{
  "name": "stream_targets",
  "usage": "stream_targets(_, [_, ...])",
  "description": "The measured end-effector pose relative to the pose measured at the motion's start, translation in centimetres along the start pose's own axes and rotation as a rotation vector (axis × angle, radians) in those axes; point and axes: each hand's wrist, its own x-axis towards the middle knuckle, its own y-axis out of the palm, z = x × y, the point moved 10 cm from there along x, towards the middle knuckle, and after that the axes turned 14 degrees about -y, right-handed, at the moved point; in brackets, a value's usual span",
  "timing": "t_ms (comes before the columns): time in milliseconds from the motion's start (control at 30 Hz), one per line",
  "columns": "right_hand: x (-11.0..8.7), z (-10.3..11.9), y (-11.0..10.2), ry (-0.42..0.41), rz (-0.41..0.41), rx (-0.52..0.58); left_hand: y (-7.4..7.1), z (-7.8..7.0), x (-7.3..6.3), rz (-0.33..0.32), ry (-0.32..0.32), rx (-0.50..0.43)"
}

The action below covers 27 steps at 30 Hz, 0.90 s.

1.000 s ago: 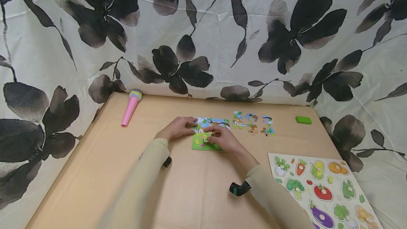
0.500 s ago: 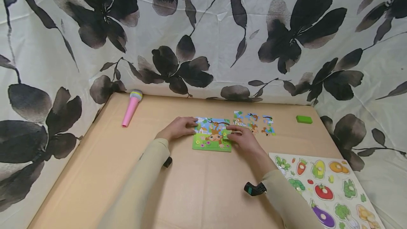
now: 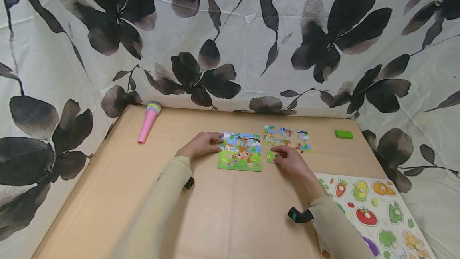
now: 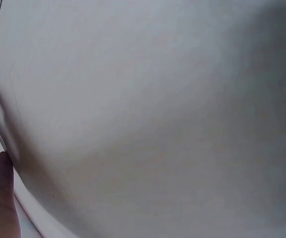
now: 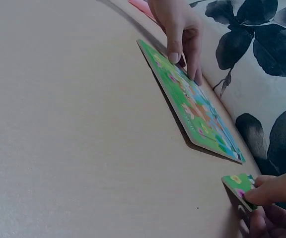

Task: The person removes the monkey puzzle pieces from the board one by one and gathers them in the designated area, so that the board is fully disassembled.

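A small jigsaw board (image 3: pixel 240 164), printed with a cartoon monkey on grass, lies on the table in front of me. My left hand (image 3: pixel 201 145) rests its fingertips and thumb on the board's left side, fingers fairly straight. Its fingers (image 4: pixel 4 173) barely enter the left wrist view. To the right of the board, my right hand (image 3: pixel 292 161) pinches a green jigsaw piece (image 5: pixel 236 187) with flowers between thumb and fingers. The piece is tilted close over the table, apart from the board. In the head view the fingers partly cover it.
Several loose jigsaw pieces (image 3: pixel 270 139) lie behind my right hand. A pink toy microphone (image 3: pixel 146 125) is at the back left, a green block (image 3: pixel 343 134) at the back right. A vegetable picture board (image 3: pixel 382 211) lies under my right forearm. Floral fabric (image 3: pixel 248 31) hangs behind the table.
The right hand has moved rightward off the jigsaw board with the green piece in its grip, uncovering the monkey picture. My left hand has stayed at the board's left side.
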Motion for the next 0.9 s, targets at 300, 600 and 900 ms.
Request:
stream_targets(300, [0.9,0.4,0.1,-0.046,-0.038,-0.106,-0.1,-0.2,-0.2,0.008,-0.002,0.001])
stream_targets(600, [1.5,1.9,0.4,-0.186,-0.034,-0.269,-0.1,0.0,-0.1,0.009,-0.017,-0.010])
stream_targets(900, [1.5,1.7,0.4,-0.188,-0.054,-0.270,-0.1,0.0,-0.2,0.005,-0.004,-0.009])
